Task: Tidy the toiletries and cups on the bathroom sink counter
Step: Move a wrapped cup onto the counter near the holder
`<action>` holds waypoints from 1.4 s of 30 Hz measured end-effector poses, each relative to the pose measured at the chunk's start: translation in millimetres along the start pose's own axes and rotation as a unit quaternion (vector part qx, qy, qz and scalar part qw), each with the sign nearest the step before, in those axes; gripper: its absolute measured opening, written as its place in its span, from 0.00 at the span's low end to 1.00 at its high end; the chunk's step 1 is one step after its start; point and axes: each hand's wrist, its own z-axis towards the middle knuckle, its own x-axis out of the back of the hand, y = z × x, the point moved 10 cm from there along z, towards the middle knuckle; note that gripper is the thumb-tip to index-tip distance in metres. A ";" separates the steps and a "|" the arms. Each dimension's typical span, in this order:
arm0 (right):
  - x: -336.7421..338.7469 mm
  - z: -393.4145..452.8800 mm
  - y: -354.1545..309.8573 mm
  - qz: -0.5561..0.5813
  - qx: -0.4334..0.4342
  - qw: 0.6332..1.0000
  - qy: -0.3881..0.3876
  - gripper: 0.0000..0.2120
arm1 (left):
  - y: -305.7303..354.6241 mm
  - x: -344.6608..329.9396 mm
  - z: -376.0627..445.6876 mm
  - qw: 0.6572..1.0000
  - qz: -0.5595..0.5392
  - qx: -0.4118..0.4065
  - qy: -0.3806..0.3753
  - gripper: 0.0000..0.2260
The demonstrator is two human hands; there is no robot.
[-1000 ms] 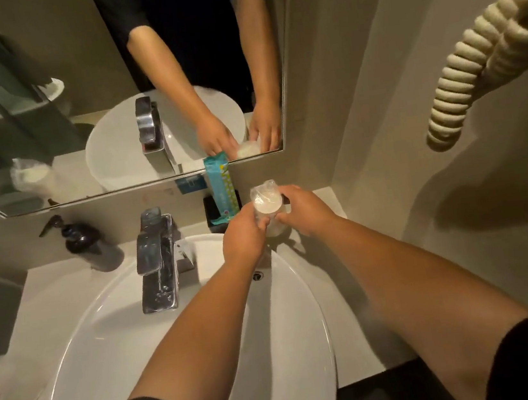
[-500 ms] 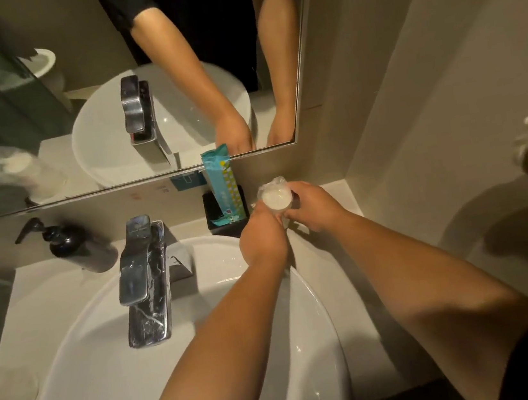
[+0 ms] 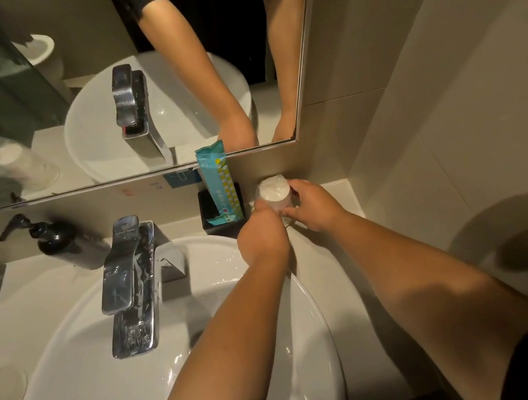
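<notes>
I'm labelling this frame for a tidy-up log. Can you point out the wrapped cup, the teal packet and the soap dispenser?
wrapped cup [image 3: 273, 193]: head view, on its white top face.
teal packet [image 3: 219, 178]: head view, mid-body, above the black holder.
soap dispenser [image 3: 60, 241]: head view, on the dark bottle shoulder.

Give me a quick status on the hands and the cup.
Both hands, left and right, on wrapped cup. Black holder close left.
</notes>
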 end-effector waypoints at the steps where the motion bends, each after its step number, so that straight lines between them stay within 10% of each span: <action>1: -0.2 -0.9 0.0 -0.001 0.000 1.000 0.001 0.31 | 0.5 0.3 -0.6 1.000 -0.003 -0.001 -0.006 0.10; 13: 10.4 -16.8 -11.3 -0.019 -0.019 1.000 0.012 0.39 | 3.9 16.5 -18.3 0.995 -0.065 -0.006 -0.072 0.29; 24: 31.2 -79.9 -25.5 -0.144 -0.018 0.989 0.022 0.34 | 0.1 45.6 -59.9 0.993 -0.047 -0.109 -0.026 0.14; 42: 48.9 -210.8 -81.3 -0.270 0.060 0.960 0.051 0.29 | -6.8 103.4 -171.0 0.948 0.129 -0.281 0.081 0.19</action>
